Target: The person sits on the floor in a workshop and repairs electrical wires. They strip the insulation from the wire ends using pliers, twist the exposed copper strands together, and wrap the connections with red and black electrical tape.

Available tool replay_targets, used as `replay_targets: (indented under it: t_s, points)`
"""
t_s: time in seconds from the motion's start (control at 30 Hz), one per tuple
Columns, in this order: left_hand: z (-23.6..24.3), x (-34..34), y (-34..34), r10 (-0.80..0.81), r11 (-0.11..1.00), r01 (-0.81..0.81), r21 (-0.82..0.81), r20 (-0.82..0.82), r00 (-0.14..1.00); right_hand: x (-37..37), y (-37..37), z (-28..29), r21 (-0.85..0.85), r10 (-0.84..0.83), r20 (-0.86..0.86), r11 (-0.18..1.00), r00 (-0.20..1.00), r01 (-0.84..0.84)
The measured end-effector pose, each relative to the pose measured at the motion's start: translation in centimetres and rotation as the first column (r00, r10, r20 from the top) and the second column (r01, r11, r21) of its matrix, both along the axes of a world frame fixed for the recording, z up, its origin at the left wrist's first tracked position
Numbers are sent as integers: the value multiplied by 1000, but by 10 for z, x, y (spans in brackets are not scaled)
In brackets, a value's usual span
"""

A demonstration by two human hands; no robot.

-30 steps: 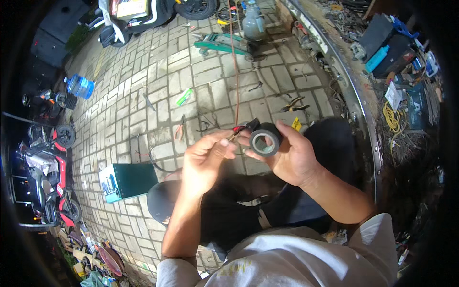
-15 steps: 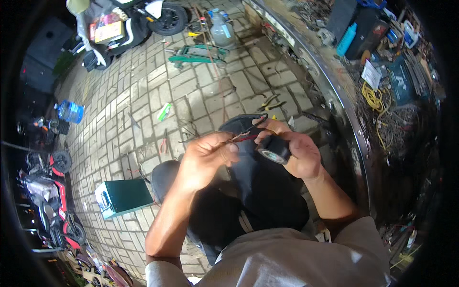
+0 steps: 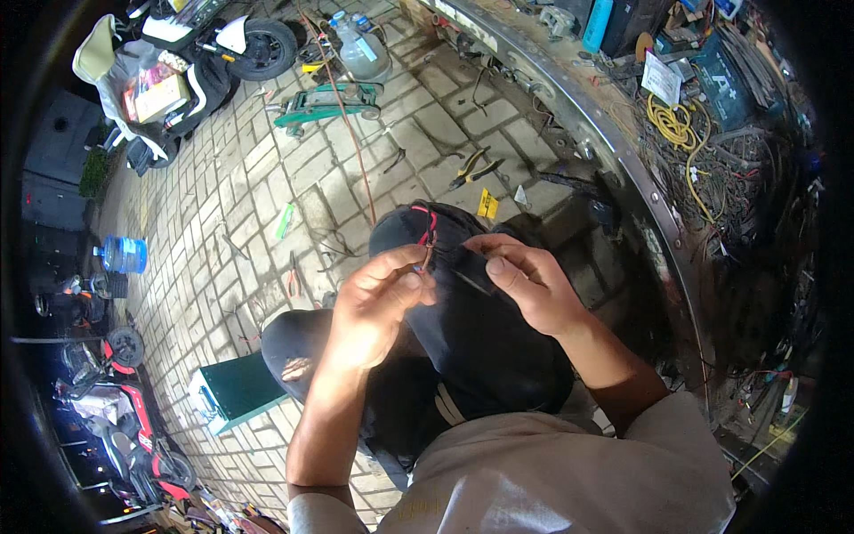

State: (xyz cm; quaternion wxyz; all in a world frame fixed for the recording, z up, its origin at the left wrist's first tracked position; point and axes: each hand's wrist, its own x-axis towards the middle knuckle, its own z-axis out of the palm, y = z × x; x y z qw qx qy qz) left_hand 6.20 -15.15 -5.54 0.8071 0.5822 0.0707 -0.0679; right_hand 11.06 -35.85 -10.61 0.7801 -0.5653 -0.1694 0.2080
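Note:
Between the thumb and fingers of my left hand (image 3: 374, 298), a thin twisted red and black wire (image 3: 427, 222) is pinched. Its upper part lies against my dark trousers over the knee, and a brownish end shows at the fingertips. Just to the right, my right hand (image 3: 538, 289) is closed in a pinch, thumb close to the index finger. Something dark and thin seems to be at its fingertips, but it blends with the black cloth and I cannot make it out. The roll of black tape is not visible now.
Yellow-and-black pliers (image 3: 474, 169) and a yellow card (image 3: 487, 203) lie beyond my knee. Red-handled pliers (image 3: 292, 283) and a dark green box (image 3: 240, 390) are left. Farther off stands a green floor jack (image 3: 329, 104). A metal edge (image 3: 658, 191) curves along the right.
The tape roll has gone from sight at my right hand, which has shifted slightly. My left hand still pinches the wire, which now points upward. The view has swung, moving the floor objects leftward.

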Motion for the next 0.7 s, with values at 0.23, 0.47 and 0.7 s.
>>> replay_targets:
  t_s: [0.23, 0.47, 0.7]
  points:
    - [4, -2, 5, -9, 999, 9, -48, 1, 1000, 11, 22, 9, 1, 88, -111, 996, 990, -89]
    - [9, -5, 10, -13, 1000, 13, -2, -57, 998, 15, 33, 9, 59, 142, -51, 989, 989, -139]
    - [6, -6, 16, -27, 999, 28, 21, -45, 999, 21, 30, 15, 23, 187, -11, 982, 982, -186]
